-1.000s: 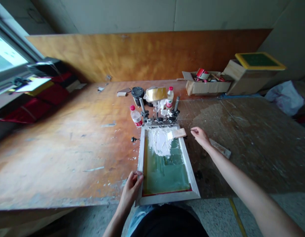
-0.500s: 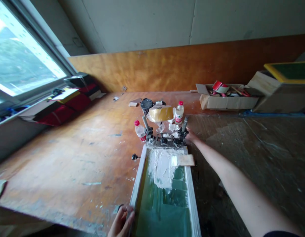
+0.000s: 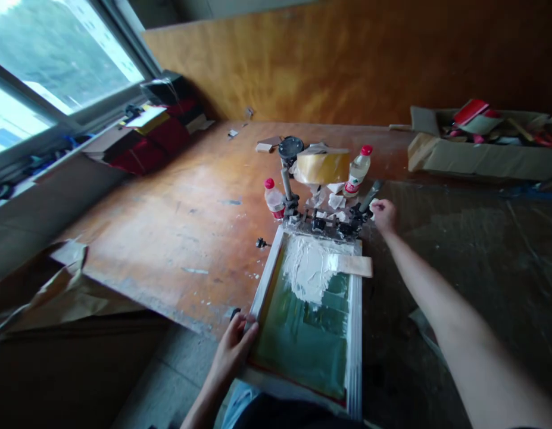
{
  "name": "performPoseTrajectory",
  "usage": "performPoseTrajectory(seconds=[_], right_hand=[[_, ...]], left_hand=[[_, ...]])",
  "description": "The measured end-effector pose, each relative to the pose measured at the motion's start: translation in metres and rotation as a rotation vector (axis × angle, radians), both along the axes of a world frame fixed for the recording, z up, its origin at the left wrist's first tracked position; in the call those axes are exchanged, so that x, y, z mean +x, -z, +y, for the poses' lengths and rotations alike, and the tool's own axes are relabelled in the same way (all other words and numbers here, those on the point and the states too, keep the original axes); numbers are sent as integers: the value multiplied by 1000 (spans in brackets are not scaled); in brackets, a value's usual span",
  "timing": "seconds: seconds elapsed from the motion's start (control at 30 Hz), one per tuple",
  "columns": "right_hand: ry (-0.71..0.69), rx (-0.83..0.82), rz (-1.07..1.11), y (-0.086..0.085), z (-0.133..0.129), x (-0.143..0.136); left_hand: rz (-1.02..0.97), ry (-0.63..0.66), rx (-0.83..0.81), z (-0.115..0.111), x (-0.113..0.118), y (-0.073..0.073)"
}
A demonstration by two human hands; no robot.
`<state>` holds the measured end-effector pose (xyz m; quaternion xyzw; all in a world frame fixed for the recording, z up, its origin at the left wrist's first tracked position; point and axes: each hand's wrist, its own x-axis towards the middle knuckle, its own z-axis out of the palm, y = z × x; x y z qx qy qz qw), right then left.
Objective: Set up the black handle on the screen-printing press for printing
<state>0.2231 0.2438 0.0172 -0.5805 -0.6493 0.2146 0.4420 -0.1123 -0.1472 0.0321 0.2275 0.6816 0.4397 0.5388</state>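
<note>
A screen printing frame (image 3: 354, 333) with a greenish mesh lies before me, fixed at its far end to a metal hinge clamp (image 3: 318, 223). White paste (image 3: 308, 271) is spread thickly over the far part of the mesh. A squeegee (image 3: 354, 265) with a pale flat handle rests across the frame's right side, its tip in the paste. My left hand (image 3: 240, 339) has its fingers closed round the frame's left edge. Just right of the clamp, my right hand (image 3: 385, 215) is closed, pinching a small white scrap (image 3: 374, 208) that looks like crumpled tissue.
Behind the clamp are a yellow tape roll (image 3: 323, 167), a black-lidded jar (image 3: 290, 146) and crumpled white scraps (image 3: 336, 201). Two red-capped bottles (image 3: 274, 199) flank the clamp. A cardboard box (image 3: 481, 156) of odds and ends stands back right; a black knob (image 3: 260, 243) lies left.
My view has tilted down, bringing the frame's near end into sight. My right hand has come out from behind the clamp's right side, showing the white scrap. The left hand keeps its hold.
</note>
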Motion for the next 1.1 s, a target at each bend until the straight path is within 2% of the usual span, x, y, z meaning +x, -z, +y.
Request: performPoseTrajectory(seconds=[0.03,0.1,0.17,0.23,0.27,0.33,0.4,0.5,0.63,0.73,0.93,1.1], right_hand=[[63,-2,9,-4,-15,10],[150,32,41,-16,-61,26],[171,114,86,-32,-125,31],[142,94,1,-50,-197,18],[98,89,-69,-57,-230,5],[-100,109,-173,-65,-283,-30],[-298,166,-239,-63,-315,-69],[-438,219,-335,-45,-331,-115],[-473,213,-505,-22,-334,-145],[-465,180,-582,-19,-335,-156],[-475,164,-626,-26,-326,-173],[-451,145,-706,-23,-332,-159]], left_hand=[[2,8,2,0,-2,-2],[-5,25,17,1,-4,-4],[-26,43,43,0,-6,-5],[-50,59,70,-1,-8,-3],[-59,67,83,-1,-9,-2],[-72,82,108,-3,-10,1],[-93,98,129,-4,-12,4],[-137,116,149,-7,-15,7],[-183,147,161,-10,-19,8],[-193,183,166,-12,-22,10],[-197,208,175,-12,-27,14],[-230,228,152,-13,-28,12]])
